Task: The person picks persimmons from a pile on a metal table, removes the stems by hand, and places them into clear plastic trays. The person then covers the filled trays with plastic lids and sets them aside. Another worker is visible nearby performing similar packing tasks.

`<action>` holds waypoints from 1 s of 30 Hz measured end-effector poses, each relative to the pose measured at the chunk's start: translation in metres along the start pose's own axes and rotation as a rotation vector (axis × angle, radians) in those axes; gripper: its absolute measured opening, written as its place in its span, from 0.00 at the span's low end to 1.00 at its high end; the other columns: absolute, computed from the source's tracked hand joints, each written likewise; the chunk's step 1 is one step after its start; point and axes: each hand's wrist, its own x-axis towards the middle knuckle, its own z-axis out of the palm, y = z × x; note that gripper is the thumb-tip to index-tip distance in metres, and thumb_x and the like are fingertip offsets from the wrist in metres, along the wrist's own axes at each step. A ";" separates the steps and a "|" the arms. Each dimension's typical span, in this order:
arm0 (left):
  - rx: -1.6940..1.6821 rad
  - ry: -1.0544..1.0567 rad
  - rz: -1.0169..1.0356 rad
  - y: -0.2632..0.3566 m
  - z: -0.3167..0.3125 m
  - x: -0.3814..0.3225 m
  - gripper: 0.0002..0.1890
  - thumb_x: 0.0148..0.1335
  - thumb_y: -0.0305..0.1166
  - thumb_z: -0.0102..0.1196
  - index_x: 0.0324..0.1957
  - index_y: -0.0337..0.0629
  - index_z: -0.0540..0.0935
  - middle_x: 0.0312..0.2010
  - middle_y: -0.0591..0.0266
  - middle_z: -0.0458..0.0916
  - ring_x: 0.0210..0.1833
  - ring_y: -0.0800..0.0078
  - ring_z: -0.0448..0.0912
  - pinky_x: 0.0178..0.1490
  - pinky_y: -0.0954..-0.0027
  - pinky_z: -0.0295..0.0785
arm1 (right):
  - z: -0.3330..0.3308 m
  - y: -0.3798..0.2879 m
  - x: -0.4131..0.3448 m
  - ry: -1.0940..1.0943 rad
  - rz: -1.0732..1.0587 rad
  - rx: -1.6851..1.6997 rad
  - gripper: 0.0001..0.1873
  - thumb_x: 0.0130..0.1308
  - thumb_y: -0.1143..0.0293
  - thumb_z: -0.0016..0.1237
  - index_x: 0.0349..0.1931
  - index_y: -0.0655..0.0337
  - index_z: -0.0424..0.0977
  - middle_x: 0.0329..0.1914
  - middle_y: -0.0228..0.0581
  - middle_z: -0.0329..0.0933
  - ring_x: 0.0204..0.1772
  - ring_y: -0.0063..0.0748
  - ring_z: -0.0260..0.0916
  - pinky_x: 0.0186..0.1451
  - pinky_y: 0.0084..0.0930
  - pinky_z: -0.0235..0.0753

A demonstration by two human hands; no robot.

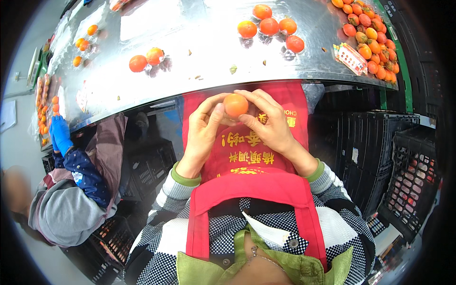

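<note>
A smooth orange persimmon (236,105) is held between both hands in front of the red apron (245,142). My left hand (208,123) cups it from the left, with the thumb upright along its side. My right hand (265,119) grips it from the right, fingertips over the top and thumb low on the fruit. Just beyond the hands runs the near edge of a shiny metal table (210,67). Several persimmons (269,26) in clear wrap sit there, and two more persimmons (146,60) lie to the left.
Persimmons with calyxes are heaped (377,42) at the right, beside printed packets (351,58). A co-worker's blue-gloved hand (60,133) reaches fruit at the table's left end. Black plastic crates (409,171) stand at my right, and another crate (149,171) is under the table.
</note>
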 end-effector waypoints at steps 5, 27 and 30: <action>0.005 -0.008 0.043 0.002 0.006 0.001 0.20 0.78 0.26 0.57 0.68 0.30 0.76 0.56 0.51 0.86 0.54 0.66 0.88 0.61 0.67 0.84 | 0.002 0.008 0.000 0.016 0.006 0.074 0.25 0.78 0.66 0.57 0.70 0.66 0.73 0.57 0.41 0.79 0.58 0.30 0.79 0.59 0.27 0.80; 0.025 -0.055 -0.035 -0.019 0.004 0.000 0.25 0.88 0.44 0.37 0.67 0.35 0.79 0.43 0.67 0.85 0.35 0.85 0.74 0.38 0.80 0.70 | 0.020 0.010 -0.003 0.146 0.015 0.137 0.24 0.66 0.68 0.69 0.58 0.65 0.76 0.41 0.33 0.83 0.30 0.14 0.71 0.35 0.17 0.74; -0.065 -0.008 -0.024 -0.029 0.012 -0.002 0.23 0.88 0.42 0.38 0.68 0.36 0.77 0.43 0.66 0.84 0.35 0.86 0.73 0.37 0.79 0.69 | 0.025 0.008 0.000 0.191 -0.045 0.014 0.23 0.68 0.62 0.67 0.58 0.63 0.77 0.42 0.40 0.86 0.32 0.23 0.80 0.36 0.24 0.78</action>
